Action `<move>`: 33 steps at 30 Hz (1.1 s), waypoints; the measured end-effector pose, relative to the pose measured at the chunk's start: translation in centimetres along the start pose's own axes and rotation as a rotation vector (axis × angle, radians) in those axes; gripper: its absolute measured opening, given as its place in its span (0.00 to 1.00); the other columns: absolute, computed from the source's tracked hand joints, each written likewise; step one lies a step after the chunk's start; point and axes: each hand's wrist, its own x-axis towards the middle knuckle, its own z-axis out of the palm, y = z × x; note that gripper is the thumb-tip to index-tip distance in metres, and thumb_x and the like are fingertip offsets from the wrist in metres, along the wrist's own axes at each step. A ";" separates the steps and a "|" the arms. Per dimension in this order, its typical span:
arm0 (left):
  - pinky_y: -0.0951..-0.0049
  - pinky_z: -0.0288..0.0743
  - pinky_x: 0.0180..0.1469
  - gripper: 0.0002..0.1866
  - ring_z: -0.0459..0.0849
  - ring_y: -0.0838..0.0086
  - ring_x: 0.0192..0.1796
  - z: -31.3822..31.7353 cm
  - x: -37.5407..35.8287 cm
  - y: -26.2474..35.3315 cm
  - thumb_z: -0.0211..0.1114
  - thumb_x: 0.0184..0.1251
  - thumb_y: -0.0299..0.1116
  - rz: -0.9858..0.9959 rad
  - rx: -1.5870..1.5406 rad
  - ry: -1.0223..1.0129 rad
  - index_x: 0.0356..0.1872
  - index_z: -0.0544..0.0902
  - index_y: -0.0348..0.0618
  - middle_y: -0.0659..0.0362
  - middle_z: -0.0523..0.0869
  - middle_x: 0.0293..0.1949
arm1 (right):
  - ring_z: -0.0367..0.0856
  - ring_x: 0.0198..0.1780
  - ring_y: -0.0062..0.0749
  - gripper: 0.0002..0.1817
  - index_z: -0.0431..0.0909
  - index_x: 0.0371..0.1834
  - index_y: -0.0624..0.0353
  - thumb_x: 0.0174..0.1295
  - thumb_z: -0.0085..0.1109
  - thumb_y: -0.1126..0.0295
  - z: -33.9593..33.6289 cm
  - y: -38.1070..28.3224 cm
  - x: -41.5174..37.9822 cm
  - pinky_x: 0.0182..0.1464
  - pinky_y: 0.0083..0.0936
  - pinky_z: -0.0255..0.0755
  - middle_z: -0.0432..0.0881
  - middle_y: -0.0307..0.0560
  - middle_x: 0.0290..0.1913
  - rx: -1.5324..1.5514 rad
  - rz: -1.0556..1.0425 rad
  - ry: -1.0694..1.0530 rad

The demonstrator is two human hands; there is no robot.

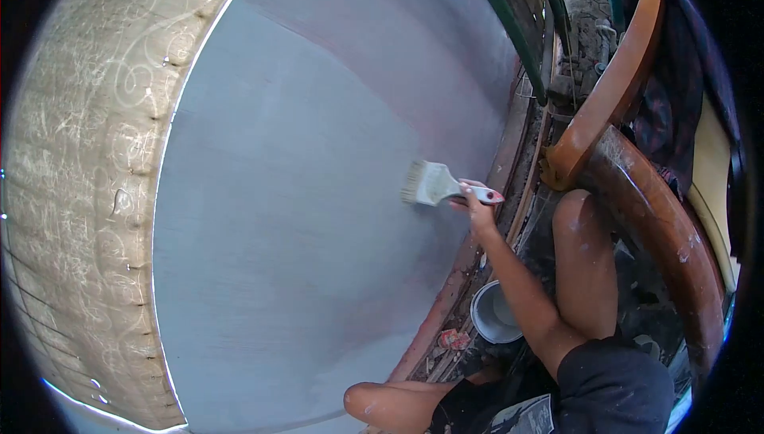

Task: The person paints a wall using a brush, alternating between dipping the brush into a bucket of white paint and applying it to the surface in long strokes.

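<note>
Bucket (pixel 495 313) is sitting just beside the forearm (pixel 521 283), right hand (pixel 476 199) is gripping the brush (pixel 436 183) beyond bucket, long axis running outward, bristles (pixel 412 182) pointing away from bucket across grey wall (pixel 294 195); left hand I'm not seeing, can't tell.
</note>
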 end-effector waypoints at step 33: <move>0.41 0.50 0.68 0.25 0.54 0.53 0.73 -2.0 -6.7 1.1 0.51 0.70 0.48 -0.153 0.058 -0.009 0.65 0.71 0.52 0.43 0.58 0.70 | 0.84 0.35 0.29 0.10 0.79 0.46 0.63 0.63 0.56 0.72 8.9 -7.7 -0.3 0.35 0.22 0.82 0.82 0.46 0.37 -0.127 -0.202 -0.139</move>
